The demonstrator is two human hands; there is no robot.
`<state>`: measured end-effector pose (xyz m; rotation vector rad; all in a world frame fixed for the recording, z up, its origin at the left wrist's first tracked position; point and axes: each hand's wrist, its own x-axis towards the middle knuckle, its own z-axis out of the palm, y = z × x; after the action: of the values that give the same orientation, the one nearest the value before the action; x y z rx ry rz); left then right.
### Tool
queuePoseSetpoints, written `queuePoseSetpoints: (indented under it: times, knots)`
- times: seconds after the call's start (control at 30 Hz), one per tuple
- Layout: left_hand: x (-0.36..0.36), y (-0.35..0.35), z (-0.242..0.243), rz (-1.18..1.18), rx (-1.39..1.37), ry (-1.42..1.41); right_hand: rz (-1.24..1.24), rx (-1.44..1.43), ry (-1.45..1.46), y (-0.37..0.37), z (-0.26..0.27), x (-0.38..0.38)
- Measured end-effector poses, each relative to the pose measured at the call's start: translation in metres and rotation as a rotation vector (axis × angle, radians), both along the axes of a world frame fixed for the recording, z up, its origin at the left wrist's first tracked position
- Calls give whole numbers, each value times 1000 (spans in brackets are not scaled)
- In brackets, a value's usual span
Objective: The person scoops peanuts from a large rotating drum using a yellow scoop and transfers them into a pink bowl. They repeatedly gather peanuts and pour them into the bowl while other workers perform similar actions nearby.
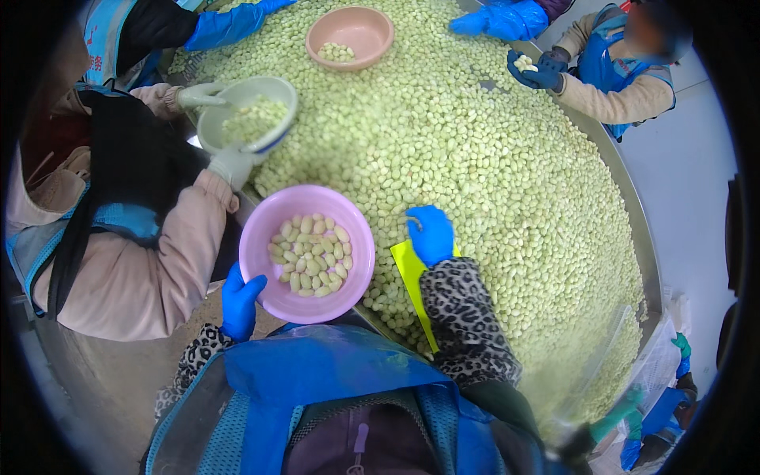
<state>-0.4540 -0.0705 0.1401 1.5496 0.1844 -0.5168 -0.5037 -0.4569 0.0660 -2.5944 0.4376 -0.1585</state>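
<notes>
My left hand (240, 300), in a blue glove, grips the lower left rim of a lilac plastic bowl (252, 249). Pale oval fruits (309, 255) cover much of the bowl's bottom. My right hand (431, 234), gloved in blue too, is over the heap of pale green oval fruits (504, 196), its fingers curled. Whether it holds a fruit is hidden. Beneath that hand and the leopard-print sleeve lies a bright yellow flat strip (409, 273), partly covered by them.
The heap fills a large metal-edged table (644, 249). At left, a co-worker's gloved hands (231, 166) hold a pale bowl (285, 107) of fruits. A peach bowl (362, 38) rests on the heap. Other workers' hands (537, 71) reach in around it. A white crate (653, 356) stands lower right.
</notes>
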Motion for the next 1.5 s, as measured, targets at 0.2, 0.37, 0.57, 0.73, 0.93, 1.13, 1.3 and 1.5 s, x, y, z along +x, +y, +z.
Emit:
queuePoseSetpoints:
  times: [0.2, 0.37, 0.57, 0.73, 0.93, 1.13, 1.3, 1.5]
  knots:
    - [2, -3, -1, -26, -6, -3, 229, -413, 169, 22, -16, 28]
    - [0, -7, -1, 6, -33, -62, -9, -250, 87, 1, -7, 22]
    - [4, -11, 1, -38, 1, 30, -579, 2, -30, -89, -19, -8]
    - [7, -19, 2, -37, -51, 30, -538, 418, -159, -107, -48, 1]
    - [10, -21, 2, -55, -40, 10, -438, 743, 65, -93, -32, 17]
    - [11, -22, -1, -62, -53, 9, -32, -271, 122, -62, -6, 38]
    - [9, -23, 0, -56, -37, 5, -15, -392, 309, -74, -1, 45]
    - [7, -18, -4, -66, -55, 11, -295, -530, 272, -93, -1, 26]
